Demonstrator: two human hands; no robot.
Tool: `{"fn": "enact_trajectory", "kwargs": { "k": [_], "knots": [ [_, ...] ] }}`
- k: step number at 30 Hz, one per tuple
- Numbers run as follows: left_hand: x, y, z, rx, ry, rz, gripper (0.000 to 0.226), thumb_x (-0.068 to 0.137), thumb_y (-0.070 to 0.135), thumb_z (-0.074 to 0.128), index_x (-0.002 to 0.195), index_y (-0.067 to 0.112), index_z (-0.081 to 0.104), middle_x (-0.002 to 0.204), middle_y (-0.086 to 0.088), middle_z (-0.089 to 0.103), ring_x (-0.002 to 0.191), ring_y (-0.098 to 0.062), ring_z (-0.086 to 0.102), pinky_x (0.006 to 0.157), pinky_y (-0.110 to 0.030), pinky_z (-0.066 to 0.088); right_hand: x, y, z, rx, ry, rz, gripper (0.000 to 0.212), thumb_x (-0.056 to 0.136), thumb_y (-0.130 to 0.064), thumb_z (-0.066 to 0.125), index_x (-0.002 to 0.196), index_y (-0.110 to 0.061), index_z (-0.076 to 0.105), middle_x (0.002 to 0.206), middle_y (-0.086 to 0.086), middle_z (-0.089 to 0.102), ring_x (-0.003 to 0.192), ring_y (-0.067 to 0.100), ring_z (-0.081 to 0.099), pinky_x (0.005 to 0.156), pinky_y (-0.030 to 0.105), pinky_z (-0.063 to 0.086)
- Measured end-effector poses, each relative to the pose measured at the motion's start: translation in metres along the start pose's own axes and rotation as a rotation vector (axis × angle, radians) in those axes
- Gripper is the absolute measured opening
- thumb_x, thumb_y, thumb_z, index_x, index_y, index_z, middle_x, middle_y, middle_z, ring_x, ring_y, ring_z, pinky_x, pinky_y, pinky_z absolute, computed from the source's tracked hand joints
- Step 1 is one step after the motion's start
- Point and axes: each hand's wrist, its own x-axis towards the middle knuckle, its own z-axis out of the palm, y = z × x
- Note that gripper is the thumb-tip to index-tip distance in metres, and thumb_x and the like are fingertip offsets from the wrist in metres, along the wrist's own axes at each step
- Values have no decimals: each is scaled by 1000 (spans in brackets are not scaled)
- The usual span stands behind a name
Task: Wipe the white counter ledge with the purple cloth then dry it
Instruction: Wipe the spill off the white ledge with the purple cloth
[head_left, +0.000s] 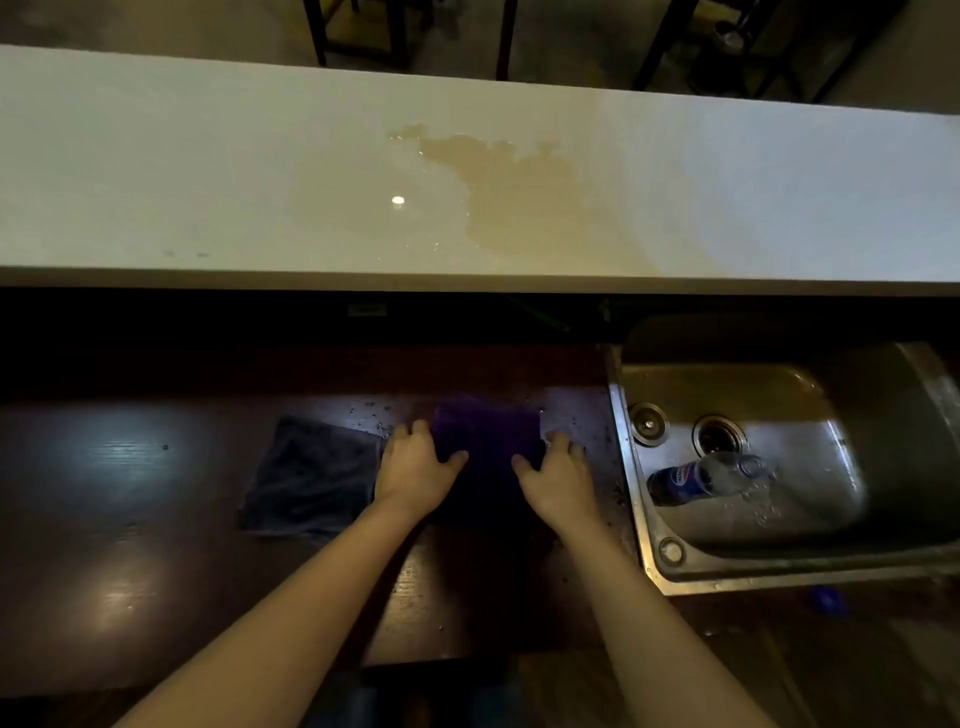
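The flat, square purple cloth (488, 447) is seen lying on the dark brown wooden worktop (130, 519), just left of the stainless steel sink (631, 467). It is framed by both hands: the left hand (415, 473) is laid on its left edge and the right hand (558, 480) on its right edge, fingers spread and pressed flat, with nothing yet gripped. The long white counter ledge (208, 171) is set beyond and above the cloth, running left to right, well apart from the hands. A tan, wet-looking spill (514, 197) is spread on it almost straight ahead of the cloth, slightly rightward, so the right hand is judged the nearer. A folded dark grey cloth (311, 478) is lying just beside the left hand.
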Motion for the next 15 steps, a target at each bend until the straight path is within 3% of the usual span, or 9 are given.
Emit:
{"fn": "enact_trajectory", "kwargs": {
  "k": [5,9,12,15],
  "knots": [
    [2,2,4,-78,-21,-80,61,79,45,75,121,8,52,118,-14,66,109,-32,64,89,-47,55,7,-5,3,259,-94,111,60,89,-41,73,130,-7,45,121,13,62,105,29,64,83,36,56],
    [3,-1,11,-148,-73,-114,40,84,39,71,111,10,64,103,-8,73,94,-27,70,83,-44,58,7,-6,7,447,-137,166,32,83,-31,81,102,-12,63,97,5,72,87,22,71,76,35,61],
    [6,-4,13,-265,-132,-82,26,88,31,66,108,14,69,99,-7,75,90,-24,71,82,-43,59,6,-10,1,666,-221,257,28,81,-23,84,103,-9,72,80,3,77,66,17,75,54,24,59],
    [8,-7,9,-415,-137,-44,19,87,29,67,103,19,68,98,-4,75,89,-20,71,83,-43,59,2,-14,-13,887,-305,312,32,77,-23,86,105,-14,74,83,6,82,72,23,79,56,31,61]
  ]
}}
